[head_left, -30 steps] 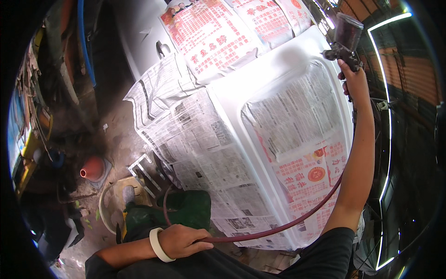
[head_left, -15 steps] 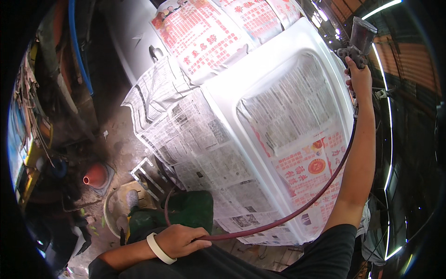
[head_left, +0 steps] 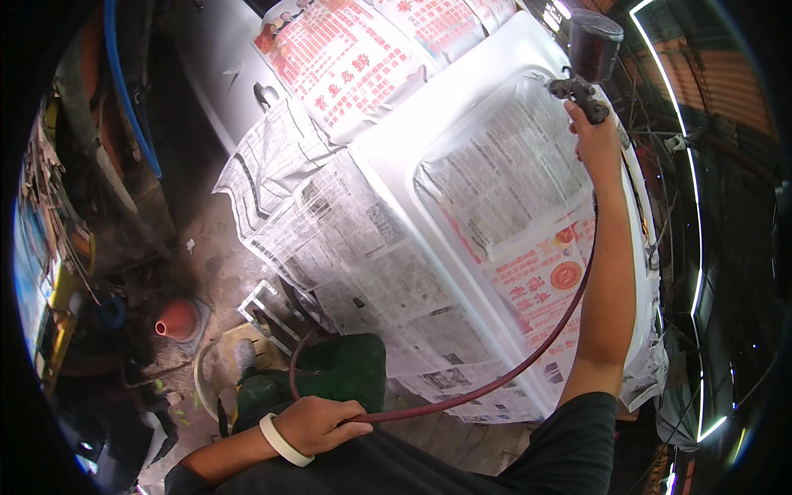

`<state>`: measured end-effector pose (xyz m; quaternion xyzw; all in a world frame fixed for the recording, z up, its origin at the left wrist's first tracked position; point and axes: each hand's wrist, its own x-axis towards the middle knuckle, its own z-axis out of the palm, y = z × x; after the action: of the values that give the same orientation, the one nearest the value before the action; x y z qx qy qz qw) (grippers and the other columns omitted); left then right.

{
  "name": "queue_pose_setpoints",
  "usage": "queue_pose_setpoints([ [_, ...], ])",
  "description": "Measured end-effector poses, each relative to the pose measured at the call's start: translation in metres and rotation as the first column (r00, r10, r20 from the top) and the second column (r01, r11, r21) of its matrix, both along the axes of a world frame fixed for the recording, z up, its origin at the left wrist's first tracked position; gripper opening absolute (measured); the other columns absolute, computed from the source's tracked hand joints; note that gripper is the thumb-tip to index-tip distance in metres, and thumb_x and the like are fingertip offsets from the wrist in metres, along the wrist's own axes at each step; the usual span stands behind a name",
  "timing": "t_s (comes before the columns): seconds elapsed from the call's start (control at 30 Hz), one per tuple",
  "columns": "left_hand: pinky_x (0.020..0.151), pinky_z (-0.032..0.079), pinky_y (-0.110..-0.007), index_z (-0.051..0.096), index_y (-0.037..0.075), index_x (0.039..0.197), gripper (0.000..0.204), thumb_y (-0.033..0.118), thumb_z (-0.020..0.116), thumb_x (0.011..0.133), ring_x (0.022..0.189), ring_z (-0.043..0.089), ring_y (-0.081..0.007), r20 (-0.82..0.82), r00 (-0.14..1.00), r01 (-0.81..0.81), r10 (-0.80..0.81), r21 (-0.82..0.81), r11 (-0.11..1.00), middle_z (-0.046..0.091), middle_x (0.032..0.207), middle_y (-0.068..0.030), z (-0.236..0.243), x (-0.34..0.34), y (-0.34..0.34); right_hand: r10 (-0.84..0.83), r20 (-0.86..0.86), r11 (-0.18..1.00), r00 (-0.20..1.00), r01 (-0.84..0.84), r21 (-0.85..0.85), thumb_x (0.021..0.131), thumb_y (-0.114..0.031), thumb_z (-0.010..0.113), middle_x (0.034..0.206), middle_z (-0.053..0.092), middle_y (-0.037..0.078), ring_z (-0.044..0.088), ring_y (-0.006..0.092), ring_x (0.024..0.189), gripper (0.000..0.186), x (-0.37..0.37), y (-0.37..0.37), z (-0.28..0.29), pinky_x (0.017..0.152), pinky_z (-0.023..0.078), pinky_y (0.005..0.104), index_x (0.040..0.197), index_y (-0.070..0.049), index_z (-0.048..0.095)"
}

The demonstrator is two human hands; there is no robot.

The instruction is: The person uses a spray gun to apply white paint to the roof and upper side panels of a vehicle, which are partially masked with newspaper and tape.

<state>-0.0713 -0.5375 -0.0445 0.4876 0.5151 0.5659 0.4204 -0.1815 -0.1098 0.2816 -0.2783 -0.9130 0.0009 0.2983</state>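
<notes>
My right hand (head_left: 596, 136) is closed round the handle of a spray gun (head_left: 582, 92) with a dark cup on top, held out over the far right part of a white vehicle panel (head_left: 384, 177). From the gun a dark red air hose (head_left: 495, 384) runs down in a curve to my left hand (head_left: 318, 429), which grips it close to my body. Newspaper sheets (head_left: 379, 264) cover the sides and the recessed window area of the vehicle, leaving white painted strips bare between them. My left wrist wears a pale band (head_left: 283, 441).
On the floor to the left stands an orange cone (head_left: 177, 320). A pale metal frame (head_left: 268, 305) and a round tub-like rim (head_left: 200, 375) are near my foot. Clutter and a blue tube (head_left: 124, 91) line the left side; light strips (head_left: 700, 272) run at the right.
My right hand has brought the spray gun to the left, from beyond the panel's right edge to over it. The hose has shifted with it; my left hand keeps its grip.
</notes>
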Motion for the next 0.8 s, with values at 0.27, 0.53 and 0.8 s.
queue_pose_setpoints([
  [0.27, 0.066, 0.051, -0.041, 0.068, 0.007, 0.101, 0.031, 0.038, 0.065, 0.100, 0.074, 0.068, -0.0353, -0.054, 0.997, 0.041, -0.046, -0.103, 0.994, 0.067, 0.079, -0.0169, -0.002, 0.003, 0.004, 0.167, 0.190, 0.982, 0.967, -0.146, -0.119, 0.093, -0.042, 0.073, 0.094, 0.072, 0.024, 0.069, 0.0445, 0.091, 0.043, 0.037, -0.005, -0.090, 0.079, 0.052, 0.0502, 0.115, -0.006, 0.064],
  [0.53, 0.068, 0.053, -0.035, 0.071, 0.010, 0.107, 0.026, 0.017, 0.079, 0.084, 0.073, 0.068, -0.0215, -0.257, 0.956, 0.087, -0.143, -0.218, 0.972, 0.069, 0.081, -0.0087, -0.067, -0.005, 0.026, 0.322, 0.210, 0.857, 0.923, -0.189, -0.480, 0.093, -0.044, 0.073, 0.126, 0.070, 0.017, 0.071, 0.0312, 0.107, 0.052, 0.150, -0.062, -0.225, 0.097, 0.053, 0.0424, 0.138, -0.021, 0.065],
  [0.8, 0.082, 0.053, -0.038, 0.068, 0.010, 0.124, 0.034, 0.023, 0.072, 0.093, 0.095, 0.067, -0.0250, -0.287, 0.822, 0.263, -0.492, -0.575, 0.775, 0.069, 0.101, -0.0104, -0.139, -0.035, 0.053, 0.354, -0.056, 0.544, 0.934, -0.254, -0.800, 0.094, -0.047, 0.071, 0.140, 0.065, 0.011, 0.065, 0.0318, 0.124, 0.058, 0.262, -0.175, -0.391, 0.103, 0.052, 0.0414, 0.145, -0.022, 0.060],
])
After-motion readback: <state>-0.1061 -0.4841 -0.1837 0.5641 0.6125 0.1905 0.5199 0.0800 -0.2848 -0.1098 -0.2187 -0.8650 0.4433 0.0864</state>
